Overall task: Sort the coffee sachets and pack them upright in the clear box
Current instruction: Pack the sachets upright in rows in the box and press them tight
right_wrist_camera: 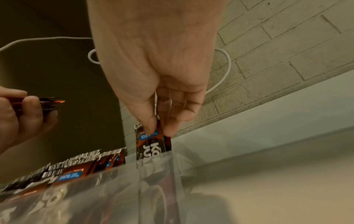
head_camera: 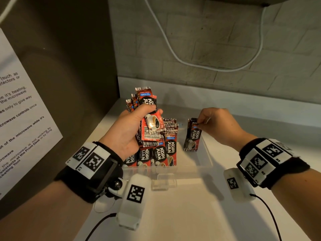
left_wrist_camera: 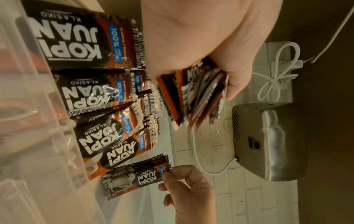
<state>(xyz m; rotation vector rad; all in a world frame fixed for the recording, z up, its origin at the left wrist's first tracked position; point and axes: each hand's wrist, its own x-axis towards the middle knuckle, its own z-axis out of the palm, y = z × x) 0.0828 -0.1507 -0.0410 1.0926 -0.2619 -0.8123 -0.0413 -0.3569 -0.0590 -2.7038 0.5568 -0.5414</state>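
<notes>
A clear box (head_camera: 205, 159) sits on the pale counter, with a row of red-and-black coffee sachets (head_camera: 160, 150) standing upright in its left part. My left hand (head_camera: 137, 119) grips a fanned bundle of sachets (head_camera: 149, 119) above that row; the same bundle (left_wrist_camera: 199, 97) shows edge-on in the left wrist view. My right hand (head_camera: 204, 121) pinches the top of one or two sachets (head_camera: 192, 136) held upright inside the box's right part. In the right wrist view my fingertips (right_wrist_camera: 149, 127) pinch that sachet (right_wrist_camera: 151, 145) just above the box wall (right_wrist_camera: 161, 174).
A dark panel (head_camera: 69, 66) with a printed notice (head_camera: 20, 119) stands at the left. A brick wall (head_camera: 225, 40) with a hanging white cable (head_camera: 173, 49) is behind. A steel wall appliance (left_wrist_camera: 268, 141) hangs above. The box's clip (head_camera: 163, 183) faces me.
</notes>
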